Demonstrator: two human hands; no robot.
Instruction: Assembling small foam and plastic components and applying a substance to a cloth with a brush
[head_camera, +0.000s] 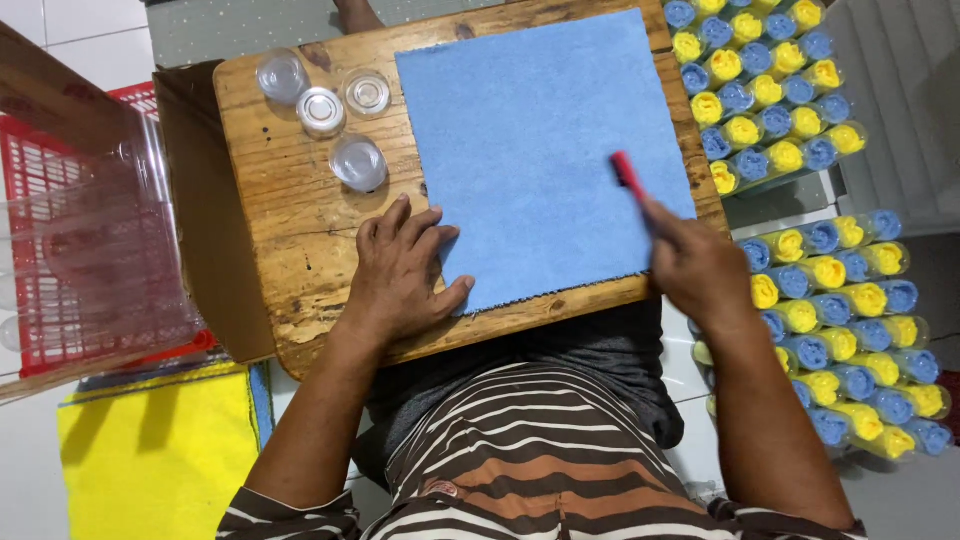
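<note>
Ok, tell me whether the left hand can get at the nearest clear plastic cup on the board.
Probably yes. The left hand lies flat on the blue cloth's lower left corner, and the nearest clear cup stands just beyond its fingertips on the wooden board, with nothing between them.

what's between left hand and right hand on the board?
Head view: only the blue cloth between left hand and right hand, which holds a red stick.

Clear cups (322, 110), red basket (60, 250), yellow cloth (160, 455)
</note>
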